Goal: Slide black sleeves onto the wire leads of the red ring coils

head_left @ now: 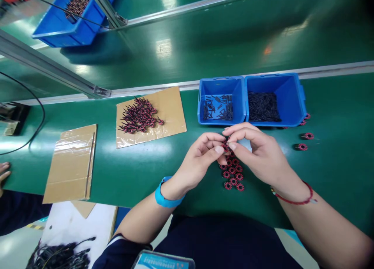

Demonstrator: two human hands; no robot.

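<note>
My left hand [201,156] pinches a small red and black ring-shaped coil [224,147] between thumb and fingers. Touching the top of the same coil, the thumb and forefinger of my right hand [257,152] are closed together; their tips partly hide what they grip. Several similar red coils [233,181] lie on the green table just below my hands. Beyond my fingers stand two blue bins: the left bin [222,82] holds short black tubes [226,112], the right bin [292,101] a heap of longer black pieces [263,106].
Coils with black leads [140,115] are piled on cardboard [172,105] at the left. Another cardboard sheet [70,163] lies farther left, near another person's hand [3,173]. Loose coils [303,147] sit at the right. A metal frame [58,68] crosses the upper left.
</note>
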